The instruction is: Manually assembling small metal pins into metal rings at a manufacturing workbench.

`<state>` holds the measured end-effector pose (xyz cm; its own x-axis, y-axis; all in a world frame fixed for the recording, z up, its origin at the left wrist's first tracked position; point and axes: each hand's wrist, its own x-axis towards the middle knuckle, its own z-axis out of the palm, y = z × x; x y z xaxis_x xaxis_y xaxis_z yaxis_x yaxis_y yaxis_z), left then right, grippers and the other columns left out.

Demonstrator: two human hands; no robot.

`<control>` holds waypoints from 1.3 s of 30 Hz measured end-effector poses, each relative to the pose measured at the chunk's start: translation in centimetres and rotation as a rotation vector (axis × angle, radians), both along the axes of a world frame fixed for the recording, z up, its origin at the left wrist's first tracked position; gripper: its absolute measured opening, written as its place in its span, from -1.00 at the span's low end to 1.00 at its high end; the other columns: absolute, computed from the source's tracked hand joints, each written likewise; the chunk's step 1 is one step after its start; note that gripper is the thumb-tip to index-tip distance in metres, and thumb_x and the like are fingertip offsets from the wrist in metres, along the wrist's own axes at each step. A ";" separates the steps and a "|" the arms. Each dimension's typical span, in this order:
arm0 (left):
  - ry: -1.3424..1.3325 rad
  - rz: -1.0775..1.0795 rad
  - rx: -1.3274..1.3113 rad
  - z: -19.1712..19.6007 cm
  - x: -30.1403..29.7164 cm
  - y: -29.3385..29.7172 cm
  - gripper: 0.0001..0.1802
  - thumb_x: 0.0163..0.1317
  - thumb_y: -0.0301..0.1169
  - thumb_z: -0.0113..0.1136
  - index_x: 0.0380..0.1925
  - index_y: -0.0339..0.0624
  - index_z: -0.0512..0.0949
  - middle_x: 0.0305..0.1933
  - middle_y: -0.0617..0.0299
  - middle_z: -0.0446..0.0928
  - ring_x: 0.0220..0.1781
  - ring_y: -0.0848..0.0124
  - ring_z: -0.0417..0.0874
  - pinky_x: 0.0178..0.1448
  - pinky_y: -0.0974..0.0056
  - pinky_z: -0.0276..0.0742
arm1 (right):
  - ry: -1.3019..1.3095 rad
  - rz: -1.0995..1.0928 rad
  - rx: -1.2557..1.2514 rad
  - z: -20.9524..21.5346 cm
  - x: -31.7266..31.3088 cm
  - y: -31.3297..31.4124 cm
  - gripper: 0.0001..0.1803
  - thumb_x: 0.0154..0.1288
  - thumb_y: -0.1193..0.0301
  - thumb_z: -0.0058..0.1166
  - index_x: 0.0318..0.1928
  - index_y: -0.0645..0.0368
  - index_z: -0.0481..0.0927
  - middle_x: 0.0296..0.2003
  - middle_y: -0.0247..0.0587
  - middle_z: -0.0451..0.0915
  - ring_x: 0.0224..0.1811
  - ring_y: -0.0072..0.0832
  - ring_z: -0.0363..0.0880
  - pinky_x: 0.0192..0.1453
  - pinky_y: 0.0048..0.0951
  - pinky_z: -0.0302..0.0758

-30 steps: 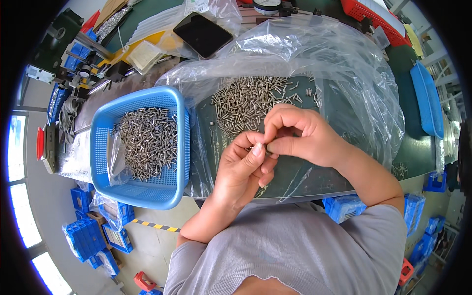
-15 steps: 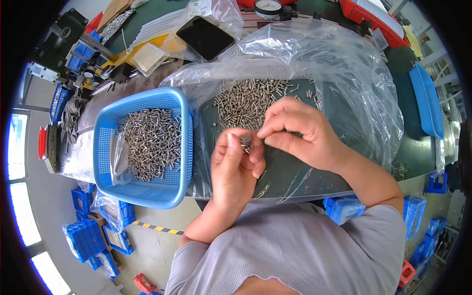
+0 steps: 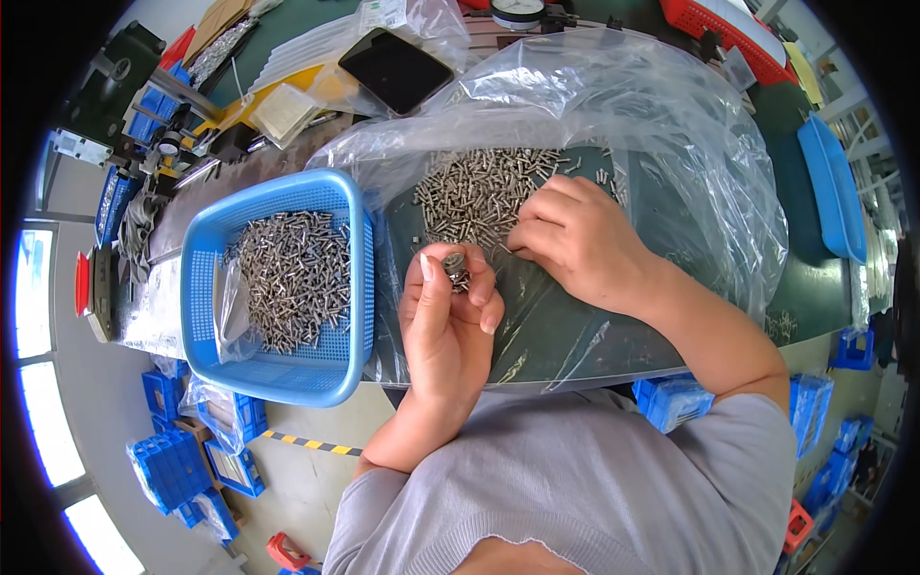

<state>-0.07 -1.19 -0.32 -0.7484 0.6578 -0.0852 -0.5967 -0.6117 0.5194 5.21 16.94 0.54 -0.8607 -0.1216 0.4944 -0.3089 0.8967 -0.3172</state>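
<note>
My left hand (image 3: 446, 321) is closed around a short round metal piece (image 3: 453, 265) with a ringed top. A few small shiny metal pins (image 3: 461, 284) show in the same fingers. My right hand (image 3: 573, 240) lies at the near right edge of a heap of small metal pins (image 3: 474, 192), knuckles up. Its fingers are bent together and their tips point down at the pins; what they pinch, if anything, is hidden. The heap rests on a clear plastic bag (image 3: 690, 144) spread over the green table.
A blue plastic basket (image 3: 356, 287) of similar pins stands left of my hands, a crumpled clear bag (image 3: 235, 311) inside it. Beyond lie a black phone (image 3: 396, 70) and a dial gauge (image 3: 517, 10). A blue tray (image 3: 831, 192) sits at the right edge.
My right hand has left the metal piece in my left hand and turned down onto the pin heap. My left hand has shifted slightly left, still gripping the round piece.
</note>
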 end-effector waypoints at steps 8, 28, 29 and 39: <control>-0.008 -0.014 -0.033 0.1 0.1 0.0 -0.79 0.44 -0.27 -0.12 -0.11 -0.12 0.43 -0.18 0.17 0.43 -0.36 0.50 0.35 -0.40 0.44 0.32 | -0.041 -0.016 -0.124 0.7 0.1 -0.1 -0.81 -0.14 0.49 0.28 -0.41 0.08 0.59 -0.39 -0.34 0.48 -0.26 -0.34 0.46 -0.18 -0.33 0.42; -0.020 -0.223 -0.093 0.4 0.4 0.3 -0.68 0.39 -0.18 -0.03 -0.07 -0.18 0.45 -0.25 0.16 0.42 -0.45 0.55 0.29 -0.55 0.56 0.22 | -0.430 0.147 -1.188 2.7 1.0 -0.5 -0.89 0.29 0.46 0.09 -0.31 0.27 0.53 -0.39 -0.35 0.55 -0.30 -0.60 0.52 -0.19 -0.55 0.44; -0.044 -0.232 -0.127 0.4 0.4 0.3 -0.68 0.40 -0.18 -0.04 -0.06 -0.19 0.45 -0.28 0.16 0.43 -0.46 0.55 0.31 -0.57 0.56 0.21 | -0.481 0.186 -1.238 2.9 1.1 -0.6 -0.91 0.31 0.49 0.07 -0.30 0.27 0.52 -0.35 -0.38 0.49 -0.28 -0.65 0.46 -0.18 -0.58 0.41; -0.032 -0.255 -0.143 0.1 0.4 0.3 -0.69 0.38 -0.20 0.01 -0.08 -0.20 0.45 -0.31 0.16 0.44 -0.49 0.55 0.32 -0.59 0.55 0.18 | -0.506 0.149 -1.007 3.3 1.4 -0.8 -0.93 0.27 0.52 0.10 -0.31 0.25 0.51 -0.31 -0.36 0.44 -0.29 -0.64 0.42 -0.19 -0.60 0.38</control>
